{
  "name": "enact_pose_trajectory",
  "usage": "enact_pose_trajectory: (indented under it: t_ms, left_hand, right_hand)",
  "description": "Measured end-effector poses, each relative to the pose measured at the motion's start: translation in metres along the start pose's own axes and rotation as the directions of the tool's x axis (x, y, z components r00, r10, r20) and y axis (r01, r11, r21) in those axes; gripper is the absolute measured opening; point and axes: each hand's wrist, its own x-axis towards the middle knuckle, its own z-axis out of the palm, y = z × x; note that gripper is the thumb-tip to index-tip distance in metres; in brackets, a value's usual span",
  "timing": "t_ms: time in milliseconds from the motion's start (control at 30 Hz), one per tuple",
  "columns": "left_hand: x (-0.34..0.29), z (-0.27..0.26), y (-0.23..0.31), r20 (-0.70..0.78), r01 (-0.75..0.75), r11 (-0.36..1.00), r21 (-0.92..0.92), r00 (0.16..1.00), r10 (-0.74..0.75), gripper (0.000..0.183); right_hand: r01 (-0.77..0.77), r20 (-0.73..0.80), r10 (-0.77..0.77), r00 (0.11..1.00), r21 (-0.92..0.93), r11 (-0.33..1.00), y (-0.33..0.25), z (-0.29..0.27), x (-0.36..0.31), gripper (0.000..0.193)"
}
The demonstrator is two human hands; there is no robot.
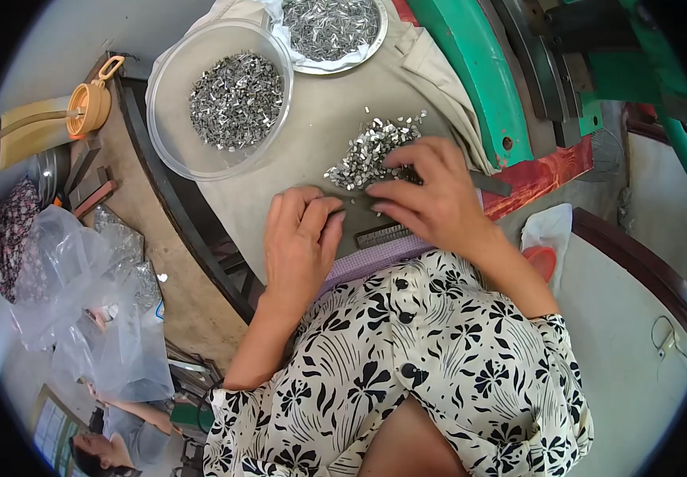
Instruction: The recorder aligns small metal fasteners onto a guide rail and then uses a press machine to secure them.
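Observation:
A heap of small silvery metal pieces [367, 155] lies on the grey-brown cloth [319, 127] in front of me. My right hand [439, 195] reaches over its right side, fingers curved and apart, thumb and forefinger by the heap's near edge. I see nothing held between them. Just left of the heap is my left hand [299, 234], its fingers curled and the thumb close against the forefinger; whether a small piece is pinched there is too small to tell. Below the hands, a dark strip with fine marks [383, 236] rests beside a purple checked cloth [371, 261].
A clear round tub [160, 119] of similar metal pieces stands at the far left. Behind it sits a lined bowl [379, 44] of thin metal bits. A green machine [478, 79] borders the right. Plastic bags [113, 318] and an orange-lidded container [89, 110] are at left; another person [129, 437] is lower left.

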Motion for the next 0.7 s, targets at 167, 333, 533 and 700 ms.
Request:
enact_pose_trajectory:
  t_ms: [167, 333, 533, 700]
  left_hand:
    - [0.001, 0.003, 0.001, 0.004, -0.004, 1.000, -0.016, 1.000, 0.004, 0.020]
    - [0.006, 0.005, 0.000, -0.002, -0.042, 0.999, -0.017, 0.999, 0.042, 0.020]
    - [0.013, 0.011, -0.001, 0.062, -0.084, 0.996, 0.025, 0.995, 0.082, 0.015]
    - [0.011, 0.011, -0.001, 0.075, -0.109, 0.991, 0.083, 0.992, 0.102, 0.013]
  right_hand:
    - [-0.038, -0.069, 0.029, 0.997, -0.130, 0.991, 0.007, -0.002, 0.002, 0.024]
    - [-0.029, -0.047, 0.028, 0.998, -0.032, 0.999, 0.009, -0.015, -0.007, 0.019]
    - [-0.051, 0.057, 0.050, 0.997, 0.023, 0.998, -0.005, -0.008, -0.018, 0.018]
    - [-0.014, 0.048, 0.015, 0.999, -0.028, 1.000, -0.011, 0.003, -0.016, 0.016]
